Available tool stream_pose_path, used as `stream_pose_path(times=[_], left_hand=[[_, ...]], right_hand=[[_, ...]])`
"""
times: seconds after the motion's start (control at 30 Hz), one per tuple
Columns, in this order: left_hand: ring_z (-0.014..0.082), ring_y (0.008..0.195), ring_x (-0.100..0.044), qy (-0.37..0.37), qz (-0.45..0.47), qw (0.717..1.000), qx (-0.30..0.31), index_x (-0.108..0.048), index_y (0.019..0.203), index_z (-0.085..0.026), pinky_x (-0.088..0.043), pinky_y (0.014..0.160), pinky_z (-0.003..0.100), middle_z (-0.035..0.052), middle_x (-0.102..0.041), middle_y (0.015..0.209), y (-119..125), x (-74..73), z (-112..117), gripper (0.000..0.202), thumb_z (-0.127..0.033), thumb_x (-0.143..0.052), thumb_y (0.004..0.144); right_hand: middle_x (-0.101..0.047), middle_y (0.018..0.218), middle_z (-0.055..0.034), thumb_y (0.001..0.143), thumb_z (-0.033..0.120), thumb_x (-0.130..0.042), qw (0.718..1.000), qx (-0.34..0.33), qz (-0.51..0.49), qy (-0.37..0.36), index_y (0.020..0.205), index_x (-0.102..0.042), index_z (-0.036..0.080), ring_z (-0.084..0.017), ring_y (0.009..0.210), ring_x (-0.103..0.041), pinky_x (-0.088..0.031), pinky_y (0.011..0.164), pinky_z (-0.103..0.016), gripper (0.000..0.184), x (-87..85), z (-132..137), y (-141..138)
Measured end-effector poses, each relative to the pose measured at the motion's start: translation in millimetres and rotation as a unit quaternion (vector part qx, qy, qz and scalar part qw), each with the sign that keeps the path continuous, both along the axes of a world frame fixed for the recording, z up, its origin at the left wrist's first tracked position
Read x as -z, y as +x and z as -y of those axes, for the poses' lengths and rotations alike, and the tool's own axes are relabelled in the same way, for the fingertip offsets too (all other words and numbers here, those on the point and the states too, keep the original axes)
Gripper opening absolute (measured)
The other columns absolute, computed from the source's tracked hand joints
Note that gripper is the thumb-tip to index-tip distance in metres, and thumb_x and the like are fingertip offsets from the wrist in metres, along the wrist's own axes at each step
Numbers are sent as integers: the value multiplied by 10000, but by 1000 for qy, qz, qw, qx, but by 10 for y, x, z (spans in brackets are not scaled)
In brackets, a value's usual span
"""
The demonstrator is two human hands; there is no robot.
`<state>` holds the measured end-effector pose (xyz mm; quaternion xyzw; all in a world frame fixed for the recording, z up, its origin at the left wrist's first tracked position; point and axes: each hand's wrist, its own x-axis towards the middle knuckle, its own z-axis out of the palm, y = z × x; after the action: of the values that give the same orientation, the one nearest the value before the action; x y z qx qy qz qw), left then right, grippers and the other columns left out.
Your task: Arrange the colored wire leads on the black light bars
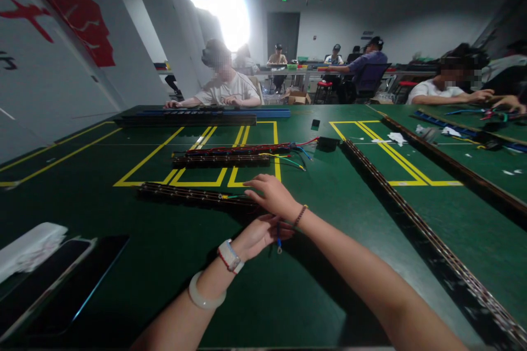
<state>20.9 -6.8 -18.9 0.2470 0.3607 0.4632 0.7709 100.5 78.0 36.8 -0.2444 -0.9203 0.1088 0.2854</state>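
My right hand is open, fingers stretched to the left over the end of a long dark metal strip. A green wire with a yellow-sleeved ring terminal lies along that strip, close to my right fingertips. Beneath my right wrist, my left hand is turned palm up, its fingers curled about a dark wire. A blue ring terminal hangs down from this wire below the fingers. My right hand and wrist partly cover the left fingers and the strip's near end.
Two more strips with coloured wires lie beyond my hands, near a black block. A long strip runs down the right. Phone-like dark slabs and a white item lie at left. Co-workers sit across the green table.
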Motion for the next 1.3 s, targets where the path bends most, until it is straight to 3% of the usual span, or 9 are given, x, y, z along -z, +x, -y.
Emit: stream_pose_path(times=[0.13, 0.37, 0.5, 0.6, 0.73, 0.9, 1.0, 1.1, 1.3], left_hand=[[228, 836, -687, 6, -9, 1000, 17, -584, 949, -75, -493, 879, 411, 156, -695, 888, -15, 3, 13, 134, -165, -529, 867], [215, 843, -677, 6, -79, 997, 2, -564, 930, -70, -488, 880, 390, 159, -678, 858, 25, -116, 60, 139, -193, -530, 875], [150, 665, -655, 30, -181, 983, 28, -567, 965, -92, -517, 698, 300, 84, -650, 770, -22, -112, 49, 237, -307, -524, 876], [85, 431, -521, 51, -297, 952, 60, -563, 928, -117, -442, 482, 228, -16, -558, 612, -76, -84, 14, 335, -436, -478, 871], [79, 345, -401, 113, -466, 873, 89, -535, 805, -160, -326, 396, 208, -63, -458, 519, -150, -130, -11, 396, -528, -402, 863], [137, 519, -525, 253, -670, 688, 121, -552, 690, -179, -342, 558, 248, 10, -557, 589, -236, -301, 3, 360, -434, -395, 890], [159, 552, -532, 294, -728, 604, 138, -558, 691, -184, -328, 596, 269, 40, -579, 621, -260, -332, 3, 342, -402, -392, 896], [171, 543, -526, 321, -751, 560, 141, -560, 675, -182, -323, 593, 280, 52, -572, 615, -270, -316, -5, 336, -387, -404, 890], [179, 538, -526, 334, -775, 511, 160, -577, 668, -184, -316, 586, 280, 51, -572, 594, -293, -310, -15, 320, -344, -405, 886]], right_hand=[[-638, 954, -54, 938, 281, -457, 995, 51, -56, -60, 1052, -641, 186, -150, 894, -563, -405, 803, -278, 237, 52, -23, 411], [-644, 859, -58, 898, 333, -539, 989, 130, 66, -36, 985, -683, 203, -162, 835, -557, -376, 756, -283, 213, 494, -34, 885], [-638, 822, -54, 895, 347, -544, 988, 123, 87, -36, 929, -699, 202, -160, 800, -554, -362, 722, -277, 216, 626, -50, 926], [-633, 822, -54, 894, 331, -549, 990, 111, 78, -41, 918, -700, 193, -151, 782, -553, -359, 711, -267, 206, 660, -65, 925], [-629, 812, -50, 902, 314, -540, 992, 103, 64, -34, 919, -699, 192, -141, 763, -548, -352, 698, -260, 201, 670, -55, 927], [-631, 810, -45, 901, 307, -542, 991, 113, 64, -26, 909, -705, 197, -142, 758, -544, -344, 691, -265, 197, 678, -46, 929], [-632, 811, -44, 896, 304, -550, 992, 110, 63, -26, 912, -707, 197, -143, 764, -545, -345, 693, -265, 190, 679, -47, 934], [-629, 810, -47, 895, 306, -554, 992, 109, 65, -25, 912, -707, 196, -142, 763, -546, -346, 691, -266, 189, 671, -42, 939], [-628, 807, -47, 899, 311, -547, 992, 111, 63, -22, 912, -709, 203, -143, 764, -546, -340, 690, -267, 195, 660, -33, 941]])
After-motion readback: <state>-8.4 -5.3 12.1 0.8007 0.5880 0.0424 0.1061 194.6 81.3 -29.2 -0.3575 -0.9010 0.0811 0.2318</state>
